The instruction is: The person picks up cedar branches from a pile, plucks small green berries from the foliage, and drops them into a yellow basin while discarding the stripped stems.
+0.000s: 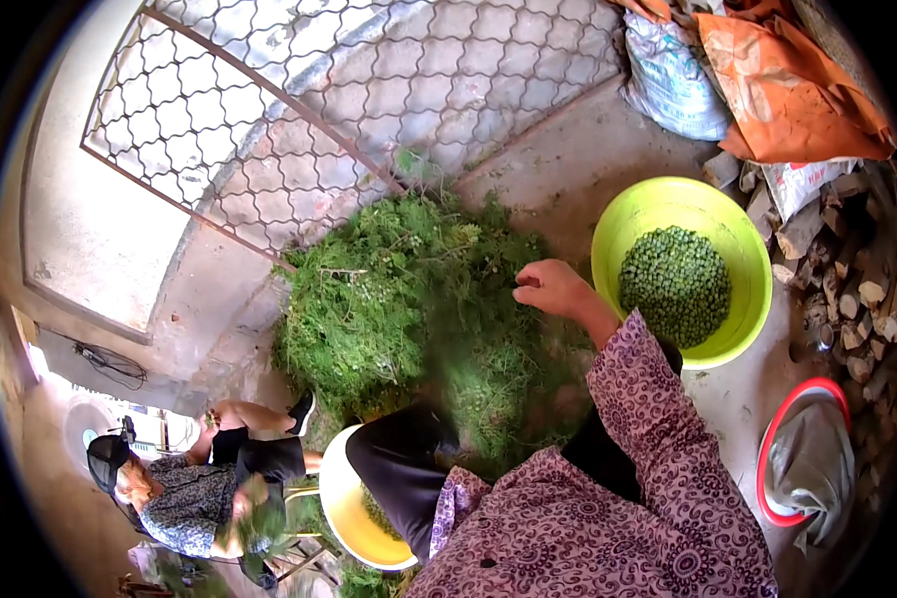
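My right hand [556, 289] reaches out between the pile of cut green branches [359, 299] and a lime-green basin [757, 289]. Its fingers are curled together; whatever they may hold is too small to make out. Small round green berries [676, 284] cover the bottom of that basin. Directly in front of my body, a feathery green branch [488, 374] is smeared by motion. My left sleeve [456, 506] shows beside my knee, but I cannot see the left hand. Pale berries dot some of the piled twigs.
Left of my leg stands a white-rimmed yellow basin [339, 498] with berries. Further left, a seated person [184, 508] handles a green branch. A metal lattice [299, 110] lies beyond the pile. Firewood [847, 289], sacks [673, 80] and a red-rimmed basin [764, 468] line the right.
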Motion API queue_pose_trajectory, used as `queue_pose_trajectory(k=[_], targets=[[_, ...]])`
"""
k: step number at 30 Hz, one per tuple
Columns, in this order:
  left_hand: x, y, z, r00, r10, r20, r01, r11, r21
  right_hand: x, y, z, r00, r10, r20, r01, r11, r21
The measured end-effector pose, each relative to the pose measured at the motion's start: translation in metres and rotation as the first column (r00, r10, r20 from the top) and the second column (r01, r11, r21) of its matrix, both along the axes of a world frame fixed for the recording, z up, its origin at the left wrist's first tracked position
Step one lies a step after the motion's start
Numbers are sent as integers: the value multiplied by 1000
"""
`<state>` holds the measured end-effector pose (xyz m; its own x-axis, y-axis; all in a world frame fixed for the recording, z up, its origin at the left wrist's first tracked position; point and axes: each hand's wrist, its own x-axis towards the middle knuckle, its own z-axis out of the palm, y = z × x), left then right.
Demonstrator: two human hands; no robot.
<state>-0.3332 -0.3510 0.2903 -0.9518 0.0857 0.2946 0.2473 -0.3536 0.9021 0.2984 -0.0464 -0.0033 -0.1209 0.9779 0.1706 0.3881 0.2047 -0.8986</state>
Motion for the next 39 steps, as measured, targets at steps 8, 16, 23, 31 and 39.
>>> queue_pose_trajectory(k=[8,16,23,31,39], targets=[[-49,-29,-37,986,139,87,-110,954,-279,-8,4,-6,998,31,45,-34,998,59],[-85,10,-107,965,34,261,112,844,-524,-1,1,-17,990,-28,141,24,999,30],[-63,134,-189,828,-375,416,560,578,-594,6,-7,-31,871,-91,484,122,992,-33],[205,306,-228,319,-825,466,948,281,-150,-20,-34,-96,709,222,669,69,923,-379],[228,327,-262,300,-846,442,954,263,-143,-93,-89,-162,576,645,502,-87,658,-748]])
